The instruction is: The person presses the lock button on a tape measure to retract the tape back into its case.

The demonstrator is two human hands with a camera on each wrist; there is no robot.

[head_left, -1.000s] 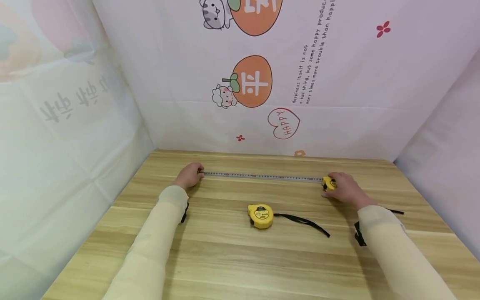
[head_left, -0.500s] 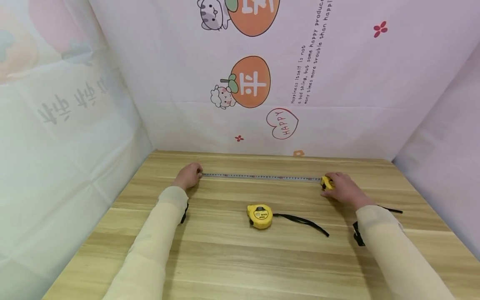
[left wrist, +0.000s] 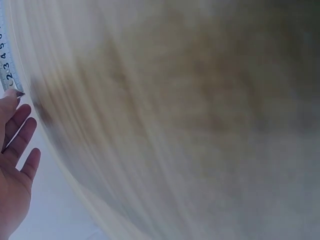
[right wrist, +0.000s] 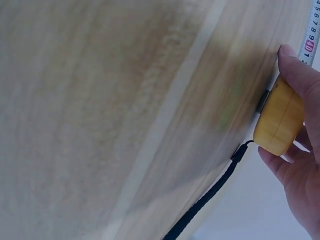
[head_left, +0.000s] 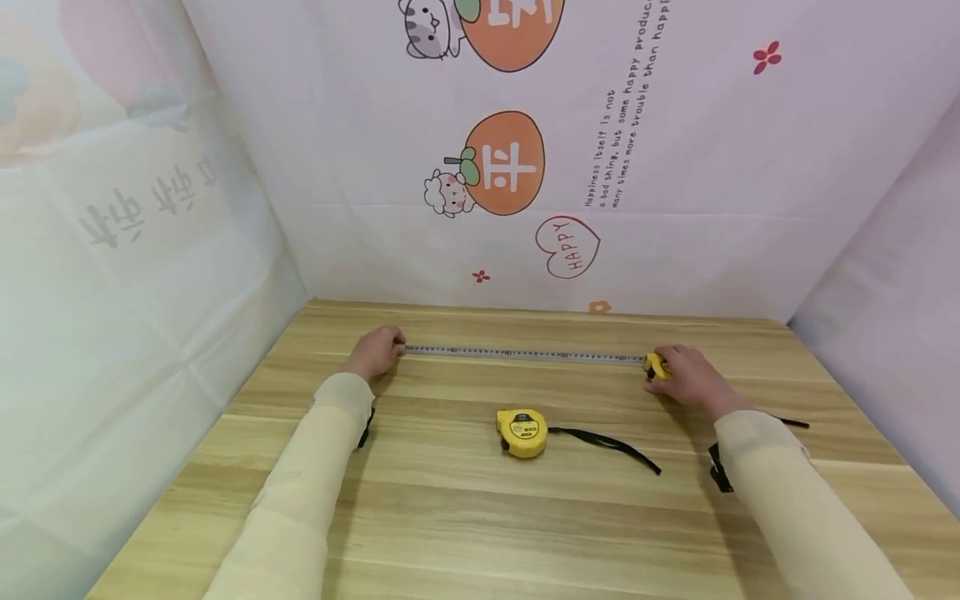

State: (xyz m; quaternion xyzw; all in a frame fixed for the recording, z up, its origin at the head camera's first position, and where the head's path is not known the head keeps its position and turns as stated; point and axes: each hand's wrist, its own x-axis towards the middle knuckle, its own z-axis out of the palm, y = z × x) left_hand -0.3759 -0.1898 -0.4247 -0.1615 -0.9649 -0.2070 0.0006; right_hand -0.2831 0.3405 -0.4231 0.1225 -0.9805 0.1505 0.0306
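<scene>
My left hand (head_left: 377, 352) pinches the end of a pulled-out tape blade (head_left: 525, 354) between thumb and finger; in the left wrist view its low numbers show just past the thumb (left wrist: 9, 102). At the blade's other end, my right hand (head_left: 690, 379) grips the yellow tape measure case (head_left: 657, 367). The right wrist view has the case (right wrist: 280, 117) between thumb and fingers, with the red 40 mark near its mouth and a black strap (right wrist: 210, 195) hanging from it. The blade runs nearly straight across the table's far part.
A second yellow tape measure (head_left: 523, 433) lies on the wooden table (head_left: 480, 533), nearer than the stretched blade. Its black strap (head_left: 611, 443) trails to the right. White printed sheets (head_left: 360, 233) stand behind the table and at both sides.
My left fingers have shifted slightly at the blade's end. The right hand, the case and the second tape measure stay in place.
</scene>
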